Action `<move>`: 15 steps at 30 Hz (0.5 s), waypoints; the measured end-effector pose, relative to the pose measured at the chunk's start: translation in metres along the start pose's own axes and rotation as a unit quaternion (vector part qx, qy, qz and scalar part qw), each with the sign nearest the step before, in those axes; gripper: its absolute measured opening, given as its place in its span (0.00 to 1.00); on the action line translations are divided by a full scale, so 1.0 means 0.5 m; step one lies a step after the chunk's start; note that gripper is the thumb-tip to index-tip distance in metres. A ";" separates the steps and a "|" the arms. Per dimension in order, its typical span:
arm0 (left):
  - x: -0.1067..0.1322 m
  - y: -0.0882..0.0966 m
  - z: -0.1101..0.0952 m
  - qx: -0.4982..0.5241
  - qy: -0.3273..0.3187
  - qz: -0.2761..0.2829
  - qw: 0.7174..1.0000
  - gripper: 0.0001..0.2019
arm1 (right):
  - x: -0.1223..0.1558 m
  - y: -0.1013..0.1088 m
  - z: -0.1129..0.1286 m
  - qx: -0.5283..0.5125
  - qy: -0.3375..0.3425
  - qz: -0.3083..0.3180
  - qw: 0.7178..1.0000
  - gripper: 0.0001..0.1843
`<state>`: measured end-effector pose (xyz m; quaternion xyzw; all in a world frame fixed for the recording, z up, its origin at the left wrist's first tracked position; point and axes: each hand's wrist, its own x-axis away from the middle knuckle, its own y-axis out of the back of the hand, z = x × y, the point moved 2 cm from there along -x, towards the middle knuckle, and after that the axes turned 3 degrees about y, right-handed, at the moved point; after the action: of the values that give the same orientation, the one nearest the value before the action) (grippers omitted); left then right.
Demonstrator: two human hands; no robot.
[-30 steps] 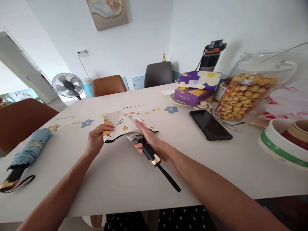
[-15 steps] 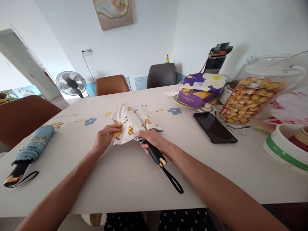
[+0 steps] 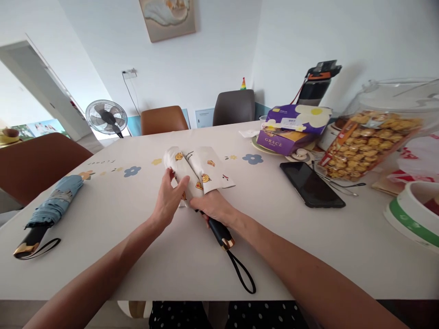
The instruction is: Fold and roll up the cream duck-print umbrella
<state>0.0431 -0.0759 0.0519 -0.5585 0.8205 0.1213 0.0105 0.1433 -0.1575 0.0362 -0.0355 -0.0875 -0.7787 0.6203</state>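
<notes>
A folding umbrella [image 3: 209, 167] with cream cloth, yellow duck prints and a black handle lies slantwise over the table, handle end towards me. My right hand [image 3: 214, 206] is closed around it where the loose cloth meets the handle. On the left side my left hand [image 3: 171, 194] curls around the cloth, thumb on top and fingers partly hidden beneath. One cloth fold lies close along the shaft, while another panel flares out to the right. From the handle's gold-coloured end hangs a black wrist strap [image 3: 244, 276].
A rolled blue umbrella [image 3: 58, 201] lies at the left of the table [image 3: 137, 269]. On the right are a black phone [image 3: 311, 185], purple boxes [image 3: 284, 139], a clear snack container [image 3: 373, 146] and a white-and-green tape roll [image 3: 411, 224]. Chairs and a fan [image 3: 107, 119] stand beyond.
My left hand has moved right from the cloth's outer edge to close in beside the shaft. The left panel it pinched is now gathered around the umbrella. The camera view has shifted slightly.
</notes>
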 end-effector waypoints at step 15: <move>-0.063 -0.008 0.023 0.339 0.239 0.040 0.909 0.22 | 0.009 -0.013 -0.008 0.006 0.009 0.045 0.999 0.10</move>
<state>0.0573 -0.0459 0.0450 -0.5003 0.8119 -0.3009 -0.0025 0.1360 -0.1608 0.0325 -0.0282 -0.0847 -0.7499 0.6554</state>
